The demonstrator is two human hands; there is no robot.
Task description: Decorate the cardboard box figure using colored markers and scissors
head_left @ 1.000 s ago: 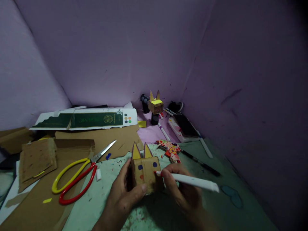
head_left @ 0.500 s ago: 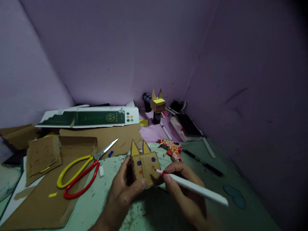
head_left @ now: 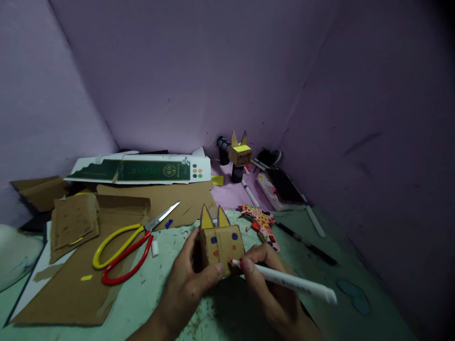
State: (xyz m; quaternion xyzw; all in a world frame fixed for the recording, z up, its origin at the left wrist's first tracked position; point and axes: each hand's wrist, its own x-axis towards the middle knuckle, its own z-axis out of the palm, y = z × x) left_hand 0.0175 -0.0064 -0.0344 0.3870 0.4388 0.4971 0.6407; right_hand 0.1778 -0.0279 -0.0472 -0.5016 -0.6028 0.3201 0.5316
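My left hand [head_left: 194, 279] is closed around the left and lower side of a small cardboard box [head_left: 224, 245] with two pointed yellow ears. Its front carries two dark blue dots above two orange-red dots. In my right hand [head_left: 272, 279] is a white marker [head_left: 295, 284], pinched near its red tip. The tip is at the lower middle of the box's front, below and between the orange-red dots; I cannot tell whether it touches. A white marker cap [head_left: 155, 248] lies on the table to the left.
Scissors [head_left: 144, 232] with yellow and red handles rest partly on cardboard [head_left: 71, 298] at left. Behind stands another eared box [head_left: 240, 155] on a black cylinder. A patterned cutout [head_left: 259, 220], a black pen [head_left: 305, 244] and a phone [head_left: 286, 184] are to the right.
The marker tip has moved from the right orange-red dot down and left to the box's lower middle. The whole view has shifted slightly, with things now further right.
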